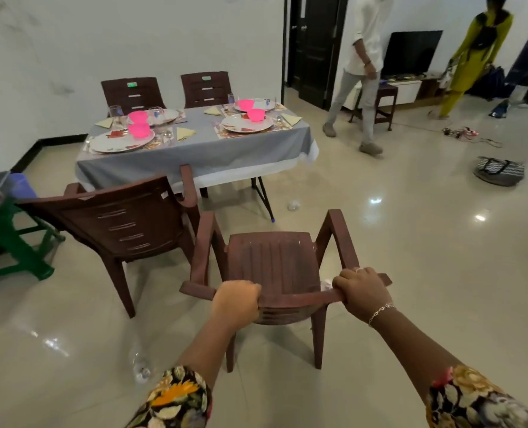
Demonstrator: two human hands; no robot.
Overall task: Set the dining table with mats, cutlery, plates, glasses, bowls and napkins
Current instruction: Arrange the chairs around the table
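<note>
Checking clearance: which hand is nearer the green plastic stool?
Left. The left hand grips the brown plastic chair right of the green plastic stool; the right hand grips it farther right.

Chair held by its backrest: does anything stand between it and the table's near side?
Floor ahead of the held chair is mostly open. A small clear object lies by the table leg; another chair stands close on the left.

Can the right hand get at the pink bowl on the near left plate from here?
Probably not. The right hand grips the chair back, as does the left hand, and the bowl sits on the table far beyond that chair.
</note>
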